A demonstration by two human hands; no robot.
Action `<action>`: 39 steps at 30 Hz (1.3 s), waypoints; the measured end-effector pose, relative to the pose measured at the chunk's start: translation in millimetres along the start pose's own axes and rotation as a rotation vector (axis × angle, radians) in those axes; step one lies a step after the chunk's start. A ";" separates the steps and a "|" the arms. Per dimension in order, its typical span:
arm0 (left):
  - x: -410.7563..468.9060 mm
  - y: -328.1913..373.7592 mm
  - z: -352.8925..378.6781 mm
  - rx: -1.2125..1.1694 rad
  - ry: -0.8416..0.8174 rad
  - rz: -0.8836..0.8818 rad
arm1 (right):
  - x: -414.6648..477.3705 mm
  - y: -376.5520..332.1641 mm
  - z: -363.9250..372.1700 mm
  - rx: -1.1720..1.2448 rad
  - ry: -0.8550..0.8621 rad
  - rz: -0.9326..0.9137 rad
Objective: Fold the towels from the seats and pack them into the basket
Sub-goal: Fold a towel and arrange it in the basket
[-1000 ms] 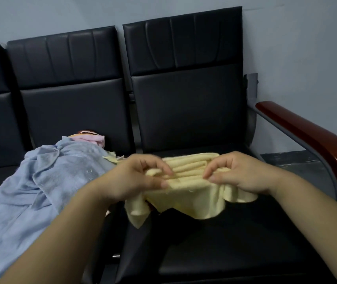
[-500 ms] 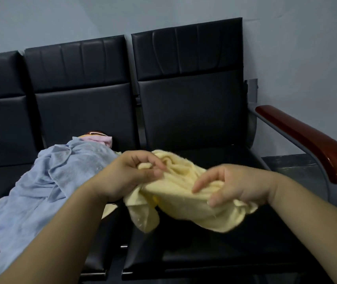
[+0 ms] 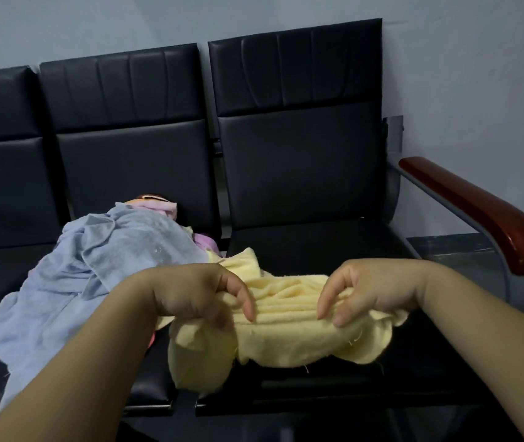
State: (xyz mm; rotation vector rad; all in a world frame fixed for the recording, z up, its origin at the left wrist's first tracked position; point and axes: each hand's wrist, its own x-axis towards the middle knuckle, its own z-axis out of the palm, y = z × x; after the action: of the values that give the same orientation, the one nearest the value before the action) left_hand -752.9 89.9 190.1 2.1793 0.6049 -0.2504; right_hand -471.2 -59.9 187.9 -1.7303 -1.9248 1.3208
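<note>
A pale yellow towel [image 3: 286, 333] is bunched in folds over the front of the right-hand black seat [image 3: 318, 244]. My left hand [image 3: 196, 291] grips its left part, fingers curled into the cloth. My right hand [image 3: 372, 288] pinches the right part between thumb and fingers. A large light blue towel [image 3: 94, 275] lies crumpled on the middle seat. Pink and purple cloth [image 3: 165, 207] peeks out behind it. No basket is in view.
Three joined black padded seats [image 3: 126, 154] stand against a grey wall. A dark red wooden armrest [image 3: 483, 212] on a metal frame juts out at the right. Grey floor shows beyond it.
Both hands have shifted along the yellow towel and pulled it out wider and flatter between them. The blue towel has not moved.
</note>
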 end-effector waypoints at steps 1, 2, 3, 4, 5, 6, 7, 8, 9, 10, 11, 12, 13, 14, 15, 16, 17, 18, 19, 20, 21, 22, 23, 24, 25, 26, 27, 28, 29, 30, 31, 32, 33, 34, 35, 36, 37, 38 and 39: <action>4.7 -2.3 0.5 0.082 0.013 -0.029 | 4.9 2.3 0.9 -0.040 -0.016 0.033; 10.5 -4.6 1.4 0.164 0.026 -0.054 | 11.2 5.4 1.3 -0.073 -0.016 0.064; 18.1 -8.4 1.4 0.230 0.046 -0.073 | 18.7 9.0 1.2 -0.093 0.007 0.092; 26.7 -13.3 0.8 0.266 0.081 -0.086 | 26.8 13.3 0.5 -0.105 0.046 0.116; 36.8 -18.2 -1.5 0.277 0.135 -0.097 | 35.5 17.1 -2.0 -0.118 0.096 0.136; 47.7 -21.6 -7.5 0.283 0.195 -0.108 | 44.5 20.6 -7.7 -0.130 0.156 0.156; 58.3 -22.2 -16.5 0.300 0.250 -0.112 | 52.3 21.9 -16.6 -0.132 0.227 0.167; 68.4 -18.9 -29.8 0.329 0.307 -0.103 | 59.8 20.7 -31.1 -0.131 0.302 0.166; 77.2 -11.7 -47.4 0.359 0.370 -0.093 | 67.1 15.9 -50.6 -0.140 0.376 0.153; 83.1 0.1 -68.2 0.385 0.440 -0.080 | 72.7 6.0 -73.9 -0.167 0.452 0.137; 86.8 14.0 -93.3 0.410 0.526 -0.059 | 76.3 -8.7 -100.9 -0.212 0.537 0.115; 88.3 30.2 -121.0 0.433 0.625 -0.035 | 77.3 -27.8 -129.5 -0.266 0.629 0.081; 86.5 49.0 -149.1 0.450 0.724 -0.013 | 76.1 -49.0 -158.6 -0.322 0.727 0.035; 82.2 69.1 -177.4 0.481 0.818 0.008 | 72.1 -71.4 -186.4 -0.371 0.820 -0.016; 75.9 88.5 -203.9 0.531 0.908 0.023 | 65.2 -93.6 -211.3 -0.416 0.899 -0.071; 68.3 106.3 -227.2 0.590 0.983 0.037 | 57.0 -113.6 -232.0 -0.455 0.961 -0.122; 61.4 120.8 -246.9 0.648 1.044 0.057 | 48.2 -130.3 -249.2 -0.493 1.009 -0.169; 55.6 131.5 -262.9 0.705 1.095 0.083 | 39.0 -143.4 -261.8 -0.529 1.047 -0.205; 49.2 139.4 -273.2 0.758 1.134 0.102 | 31.0 -151.8 -270.5 -0.560 1.074 -0.235; 43.5 145.4 -278.3 0.807 1.161 0.111 | 23.6 -155.9 -274.6 -0.581 1.092 -0.259; 38.9 148.7 -277.7 0.847 1.177 0.109 | 16.6 -156.5 -273.6 -0.587 1.094 -0.276; 35.1 150.3 -270.3 0.875 1.174 0.104 | 9.7 -153.9 -267.7 -0.578 1.078 -0.278; 32.5 150.5 -256.9 0.902 1.151 0.101 | 3.1 -148.0 -258.5 -0.568 1.047 -0.275; 32.0 147.3 -240.2 0.915 1.110 0.102 | -2.9 -138.9 -246.4 -0.563 1.000 -0.255; 32.9 140.6 -221.7 0.892 1.054 0.116 | -9.1 -128.4 -231.7 -0.565 0.935 -0.227; 34.3 131.5 -201.0 0.821 0.981 0.132 | -14.0 -114.6 -216.6 -0.560 0.856 -0.188; 36.7 120.7 -179.9 0.722 0.900 0.145 | -17.9 -99.6 -201.4 -0.537 0.769 -0.137; 39.8 109.4 -158.2 0.631 0.813 0.144 | -20.7 -83.5 -185.3 -0.500 0.668 -0.075; 43.1 98.4 -135.1 0.558 0.723 0.137 | -21.8 -66.8 -169.0 -0.459 0.556 0.001; 46.6 87.5 -111.5 0.489 0.628 0.121 | -21.2 -49.0 -152.9 -0.425 0.452 0.082; 50.2 76.8 -88.4 0.408 0.526 0.101 | -20.4 -32.1 -136.9 -0.394 0.349 0.155; 53.4 66.4 -66.3 0.333 0.426 0.078 | -18.2 -13.6 -123.1 -0.359 0.255 0.217; 56.7 55.9 -47.0 0.270 0.334 0.066 | -17.0 0.4 -109.9 -0.319 0.175 0.270; 60.1 45.3 -30.1 0.223 0.251 0.060 | -16.6 11.7 -97.8 -0.270 0.102 0.316; 63.2 35.9 -15.4 0.176 0.183 0.059 | -16.8 19.8 -86.4 -0.227 0.034 0.338; 66.8 27.0 -4.0 0.141 0.142 0.068 | -16.4 26.5 -77.1 -0.201 -0.008 0.345; 72.1 18.4 4.1 0.108 0.134 0.080 | -15.7 31.4 -70.0 -0.185 -0.026 0.352; 77.3 10.3 11.9 0.067 0.144 0.087 | -14.1 37.3 -63.3 -0.155 -0.027 0.360; 82.4 3.5 19.1 0.013 0.159 0.081 | -11.4 43.7 -56.9 -0.120 -0.014 0.372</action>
State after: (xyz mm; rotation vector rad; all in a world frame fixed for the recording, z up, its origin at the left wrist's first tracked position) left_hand -679.4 100.8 149.5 2.2447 0.6023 -0.0374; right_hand -399.6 -48.7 192.3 -2.2272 -1.7800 1.3559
